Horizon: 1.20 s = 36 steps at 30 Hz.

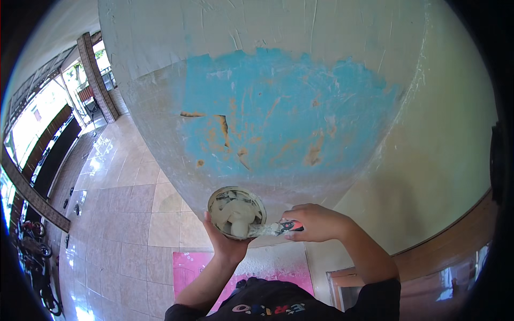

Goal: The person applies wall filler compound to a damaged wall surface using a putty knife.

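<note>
My left hand supports a round bowl from below and the side, with the thumb up along its outer wall. Pale, thick putty fills much of the bowl, and its rim is smeared with the same stuff. My right hand is closed round the red and black handle of a putty knife. The knife's coated blade reaches left over the bowl's near rim into the putty. Both hands are low in front of a wall with a patch of turquoise paint, scraped and cracked in places.
Grey-white skimmed wall surrounds the turquoise patch. Underfoot lies a pink sheet with white residue on tiled floor. A wooden-edged piece stands at lower right. Far left are a pillar and parked motorcycles.
</note>
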Tool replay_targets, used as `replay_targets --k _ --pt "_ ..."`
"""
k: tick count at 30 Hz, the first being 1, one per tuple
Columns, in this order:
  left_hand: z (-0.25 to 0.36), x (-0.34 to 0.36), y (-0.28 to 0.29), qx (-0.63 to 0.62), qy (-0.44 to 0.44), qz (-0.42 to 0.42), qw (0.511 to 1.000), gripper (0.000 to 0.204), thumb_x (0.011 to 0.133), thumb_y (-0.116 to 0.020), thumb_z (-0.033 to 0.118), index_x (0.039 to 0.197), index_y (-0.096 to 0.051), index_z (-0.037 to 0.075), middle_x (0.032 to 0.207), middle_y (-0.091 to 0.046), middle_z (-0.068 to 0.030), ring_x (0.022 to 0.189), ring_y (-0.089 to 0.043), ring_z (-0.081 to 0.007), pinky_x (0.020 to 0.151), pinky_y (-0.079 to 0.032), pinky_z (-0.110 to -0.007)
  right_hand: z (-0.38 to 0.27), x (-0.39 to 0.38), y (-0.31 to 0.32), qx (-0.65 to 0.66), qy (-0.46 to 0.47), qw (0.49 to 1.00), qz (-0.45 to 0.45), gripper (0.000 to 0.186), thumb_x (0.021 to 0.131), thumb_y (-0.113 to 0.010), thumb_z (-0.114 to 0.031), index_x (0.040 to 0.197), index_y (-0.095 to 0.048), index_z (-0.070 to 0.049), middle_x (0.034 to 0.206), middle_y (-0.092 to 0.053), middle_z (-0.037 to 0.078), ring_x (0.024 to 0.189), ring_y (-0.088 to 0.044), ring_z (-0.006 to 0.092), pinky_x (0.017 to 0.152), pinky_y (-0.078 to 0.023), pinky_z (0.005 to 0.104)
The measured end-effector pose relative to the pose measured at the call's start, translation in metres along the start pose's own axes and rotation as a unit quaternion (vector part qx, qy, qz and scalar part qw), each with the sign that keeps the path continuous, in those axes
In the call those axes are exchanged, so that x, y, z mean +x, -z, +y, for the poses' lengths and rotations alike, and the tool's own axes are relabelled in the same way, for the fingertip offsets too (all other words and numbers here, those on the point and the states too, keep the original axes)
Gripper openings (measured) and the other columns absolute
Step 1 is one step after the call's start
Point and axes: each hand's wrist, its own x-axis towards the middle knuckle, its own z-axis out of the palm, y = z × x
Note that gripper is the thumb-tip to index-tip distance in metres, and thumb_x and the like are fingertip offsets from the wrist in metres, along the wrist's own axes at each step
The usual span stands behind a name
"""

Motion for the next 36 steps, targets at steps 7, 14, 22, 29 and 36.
replay_targets --k 7,14,22,29,36 --pt "-0.022 -0.006 -0.014 0.060 -0.076 0.026 0.995 0.079 0.089 -0.034 0.076 0.146 -0.042 0.022 0.144 -0.047 -0.0067 0.133 -0.045 -0.0326 0.102 -0.040 -0.062 -0.026 -0.006 -0.019 -0.044 -0.022 0.990 0.132 0.033 0.094 -0.063 -0.036 0.113 -0.063 -0.009 0.096 -0.062 0.014 0.088 -0.066 0.0364 0.078 -0.053 0.0468" --pt "-0.032 -0.014 -0.010 0.031 -0.081 -0.020 0.996 0.078 0.089 -0.039 0.074 0.147 -0.042 0.021 0.147 -0.045 -0.0078 0.135 -0.044 -0.0333 0.104 -0.041 -0.060 -0.018 0.001 -0.023 -0.005 -0.002 0.971 0.238 0.032 0.096 -0.061 -0.034 0.113 -0.066 -0.007 0.085 -0.068 0.013 0.074 -0.067 0.0358 0.068 -0.053 0.0449" --pt "-0.018 -0.015 0.004 -0.017 0.010 -0.115 0.993 0.084 0.088 -0.041 0.074 0.153 -0.038 0.019 0.155 -0.039 -0.0088 0.139 -0.040 -0.0346 0.111 -0.035 -0.059 0.016 -0.007 0.007 0.211 -0.034 0.971 0.103 0.031 0.100 -0.055 -0.032 0.093 -0.066 -0.003 0.076 -0.067 0.017 0.069 -0.064 0.0375 0.068 -0.050 0.0431" --pt "-0.008 -0.017 0.008 -0.043 0.019 -0.143 0.989 0.085 0.088 -0.043 0.073 0.154 -0.036 0.019 0.157 -0.037 -0.0102 0.140 -0.039 -0.0394 0.104 -0.038 -0.068 0.028 -0.022 0.032 -0.094 -0.103 0.973 0.185 0.029 0.099 -0.057 -0.033 0.092 -0.068 -0.007 0.082 -0.067 0.018 0.080 -0.065 0.0398 0.071 -0.050 0.0477" --pt "-0.005 -0.020 0.014 -0.148 0.042 -0.125 0.980 0.089 0.088 -0.043 0.075 0.155 -0.031 0.016 0.157 -0.033 -0.0158 0.134 -0.043 -0.0490 0.089 -0.047 -0.074 0.011 -0.054 0.075 -0.143 -0.148 0.959 0.197 0.033 0.098 -0.056 -0.034 0.086 -0.067 -0.006 0.081 -0.067 0.018 0.080 -0.064 0.0402 0.071 -0.050 0.0481"
